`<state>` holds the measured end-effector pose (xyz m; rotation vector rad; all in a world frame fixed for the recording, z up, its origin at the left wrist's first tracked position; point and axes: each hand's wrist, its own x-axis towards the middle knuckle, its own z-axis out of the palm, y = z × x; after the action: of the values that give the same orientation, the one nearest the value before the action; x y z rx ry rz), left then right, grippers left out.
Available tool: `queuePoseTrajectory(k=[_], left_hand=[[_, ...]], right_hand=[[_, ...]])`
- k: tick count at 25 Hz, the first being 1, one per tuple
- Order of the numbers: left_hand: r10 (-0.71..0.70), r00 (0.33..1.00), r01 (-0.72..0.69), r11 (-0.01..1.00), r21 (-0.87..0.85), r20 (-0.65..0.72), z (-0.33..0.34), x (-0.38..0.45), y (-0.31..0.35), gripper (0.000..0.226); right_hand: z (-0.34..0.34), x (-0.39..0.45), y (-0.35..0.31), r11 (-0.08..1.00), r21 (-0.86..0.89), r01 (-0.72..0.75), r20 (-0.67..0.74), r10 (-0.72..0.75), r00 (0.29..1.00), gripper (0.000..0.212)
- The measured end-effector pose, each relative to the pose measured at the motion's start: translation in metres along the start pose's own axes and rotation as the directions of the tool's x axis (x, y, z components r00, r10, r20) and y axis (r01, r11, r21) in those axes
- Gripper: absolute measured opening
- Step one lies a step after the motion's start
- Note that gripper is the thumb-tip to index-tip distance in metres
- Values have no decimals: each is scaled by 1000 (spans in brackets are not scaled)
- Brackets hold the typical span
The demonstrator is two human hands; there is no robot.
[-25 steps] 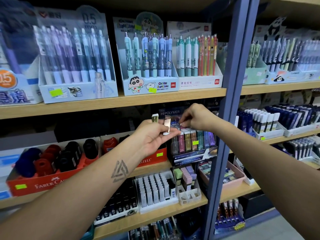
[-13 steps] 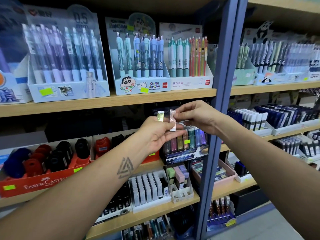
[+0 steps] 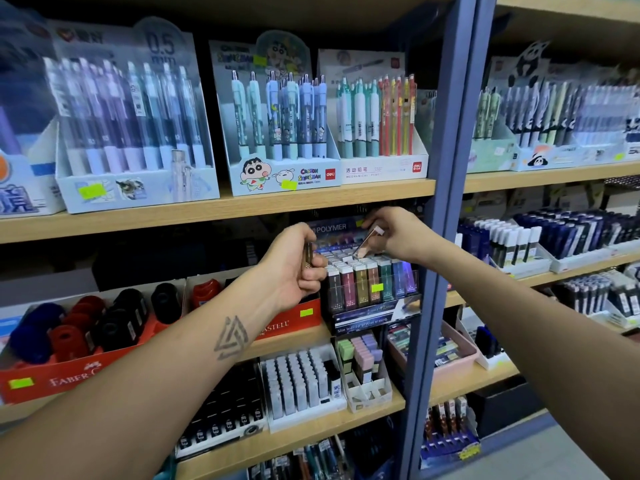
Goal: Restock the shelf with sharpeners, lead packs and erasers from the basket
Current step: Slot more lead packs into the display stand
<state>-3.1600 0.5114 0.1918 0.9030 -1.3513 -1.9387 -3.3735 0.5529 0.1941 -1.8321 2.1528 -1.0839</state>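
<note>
Here the lead-pack step is in hand: the right hand pinches one slim lead pack between thumb and fingertips, tilted, its lower end just above the rows of packs in the display box on the middle shelf. The left hand is curled shut around a few more lead packs, held upright just beside the box's left edge. The sharpeners sit in their red tray to the left, and erasers stand on the shelf below; the basket is out of view. The next move, I judge, calls for turning the tilted pack upright, finding a free slot in the rows, and pressing it down level with its neighbours without knocking them askew.
</note>
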Motion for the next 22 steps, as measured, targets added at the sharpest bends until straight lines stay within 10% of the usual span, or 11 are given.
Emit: queuePoseTrajectory(k=[7, 22], left_hand=[[89, 992, -95, 993, 72, 87, 4, -5, -5, 16], [116, 984, -99, 986, -130, 131, 4, -1, -8, 32]], right_hand=[[0, 9, -2, 956, -263, 130, 135, -97, 986, 11], [9, 14, -6, 951, -261, 163, 222, -105, 969, 22]])
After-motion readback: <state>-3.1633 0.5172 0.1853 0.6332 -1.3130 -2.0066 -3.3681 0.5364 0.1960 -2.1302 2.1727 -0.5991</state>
